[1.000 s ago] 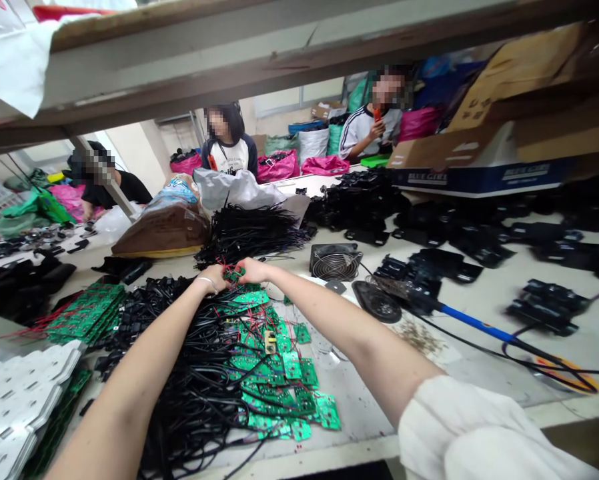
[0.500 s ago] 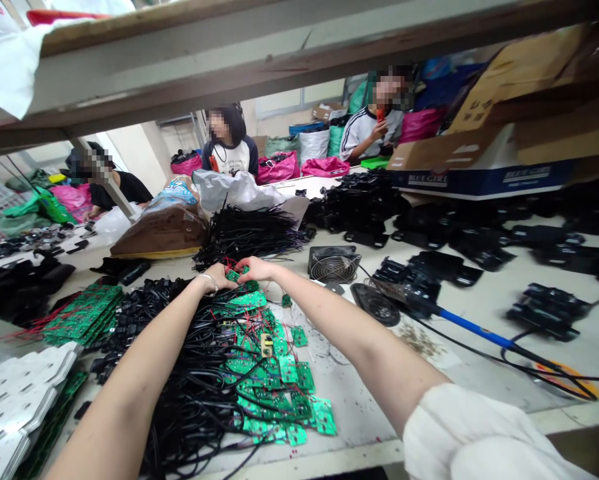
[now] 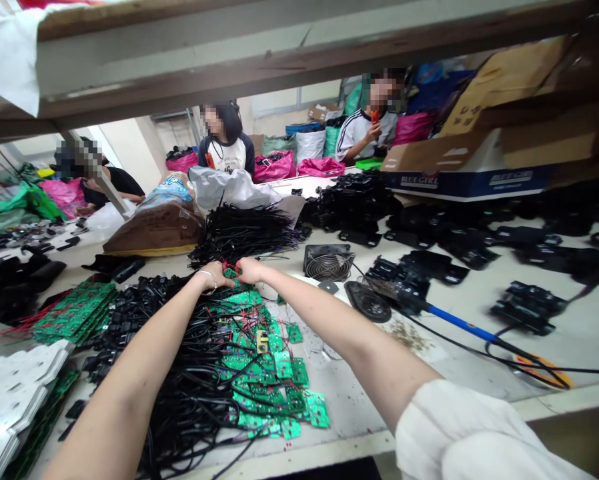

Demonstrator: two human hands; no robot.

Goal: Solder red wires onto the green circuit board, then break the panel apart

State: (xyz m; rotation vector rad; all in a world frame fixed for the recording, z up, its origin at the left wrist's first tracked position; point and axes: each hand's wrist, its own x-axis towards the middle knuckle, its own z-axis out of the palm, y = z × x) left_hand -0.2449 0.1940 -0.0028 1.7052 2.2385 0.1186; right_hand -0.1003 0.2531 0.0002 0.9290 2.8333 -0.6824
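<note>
My left hand (image 3: 216, 275), with a bracelet at its wrist, is closed on a small green circuit board (image 3: 230, 273) at the far end of a pile. From the other side, my right hand (image 3: 251, 270) pinches the same board; its fingertips are partly hidden. Thin red wires show by the fingers. Below both hands lie many more green circuit boards (image 3: 283, 365), joined to a thick heap of black cables (image 3: 189, 400). Just beyond the hands is a bundle of black wires (image 3: 252, 230).
A small fan (image 3: 328, 263) stands right of my hands. A blue-handled soldering iron (image 3: 459, 325) lies across black plastic parts. Stacked boards (image 3: 77, 312) and white trays (image 3: 19, 393) sit at left. A shelf beam (image 3: 279, 50) crosses overhead. Several co-workers are across the table.
The view has shifted slightly, so the scene sits a little further left. My hands stay together at the board; the right hand's fingers have drawn in and less of the board shows.
</note>
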